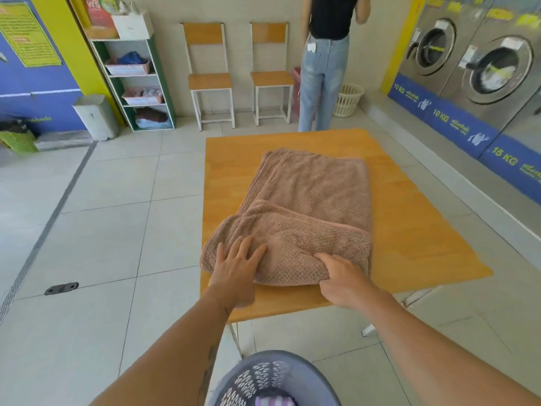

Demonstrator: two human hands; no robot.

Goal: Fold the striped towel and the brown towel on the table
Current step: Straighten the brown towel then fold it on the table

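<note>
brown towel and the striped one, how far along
Done: the brown towel lies on the table as a layered strip. In hand: the left hand presses its near end flat, the right hand grips the fold. Left: finishing that fold; a striped cloth sits in the basket, off the table.

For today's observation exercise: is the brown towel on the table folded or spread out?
Partly folded: the brown towel lies in layers, its near end doubled back over itself.

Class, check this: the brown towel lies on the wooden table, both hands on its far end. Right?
Not quite: the head view shows the left hand and right hand on the near end of the brown towel, on the wooden table.
</note>
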